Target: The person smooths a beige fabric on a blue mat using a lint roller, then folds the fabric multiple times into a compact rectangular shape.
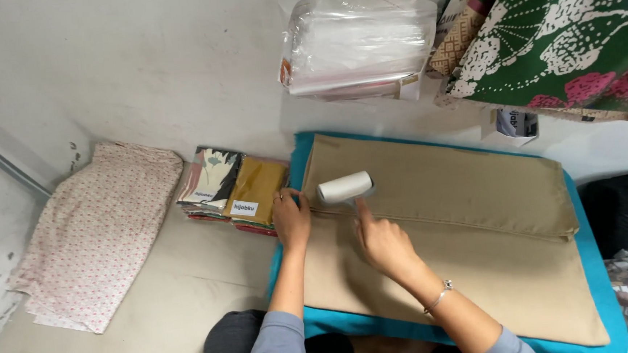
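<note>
Your right hand point(385, 243) grasps the lint roller point(345, 188) on the tan cloth point(462, 225), at its ten o'clock corner; your left hand point(291, 218) presses flat, fingers released; uneven pressure may bunch the fold.

One folded tan cloth point(447, 219) lies on one teal mat point(612, 303). One white lint roller point(345, 188) sits on the cloth's near-left part. Two hands: left hand point(291, 218) at the cloth's left edge, right hand point(383, 241) on it. One stack of folded packaged fabrics point(235, 190) left of the cloth. One pink floral cloth point(96, 237) farther left. One bundle of clear plastic bags point(357, 46) beyond it.
</note>
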